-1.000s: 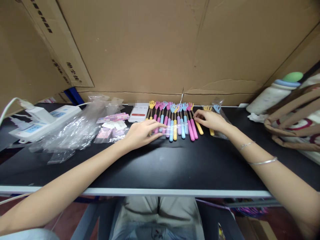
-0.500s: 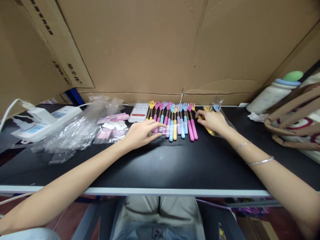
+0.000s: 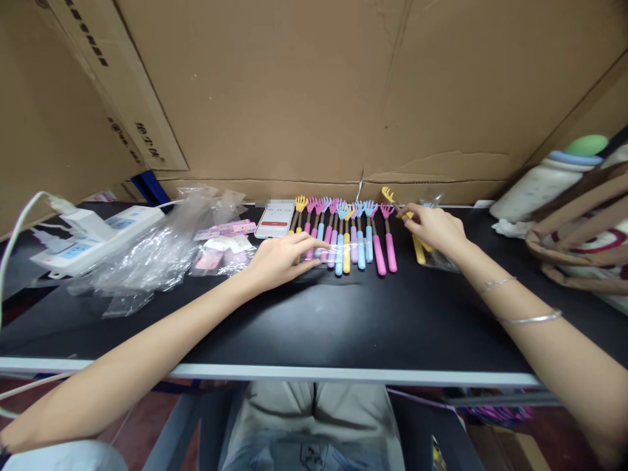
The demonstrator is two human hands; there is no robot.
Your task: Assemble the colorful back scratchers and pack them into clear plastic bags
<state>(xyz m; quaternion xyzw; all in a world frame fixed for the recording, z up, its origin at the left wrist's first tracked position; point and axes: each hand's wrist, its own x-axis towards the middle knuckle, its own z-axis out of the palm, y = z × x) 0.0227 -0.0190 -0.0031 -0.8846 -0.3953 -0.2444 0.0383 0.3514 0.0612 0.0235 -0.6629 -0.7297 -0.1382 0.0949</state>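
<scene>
My right hand (image 3: 434,232) pinches a yellow back scratcher (image 3: 388,194) by its shaft, tilted with the claw head up and to the left. Beside and partly under that hand, yellow handles (image 3: 418,251) lie with a clear bag (image 3: 441,263); the hand hides most of them. A row of pink, blue, purple and yellow back scratchers (image 3: 391,254) lies on the table, heads toward the cardboard. My left hand (image 3: 279,263) closes thumb and fingers on a clear plastic bag (image 3: 343,250) stretched across the handles at the row's left part.
Left of the row are a phone (image 3: 275,221), pink packets and cards (image 3: 226,229), a heap of clear bags (image 3: 147,255) and a white power strip (image 3: 108,239). A bottle (image 3: 540,183), tissue (image 3: 511,227) and brown-handled bag (image 3: 544,245) stand right. Cardboard (image 3: 294,98) walls the back.
My right hand has lifted a yellow back scratcher, whose head now stands above the row's right end. My left hand has stayed in place on the clear bag.
</scene>
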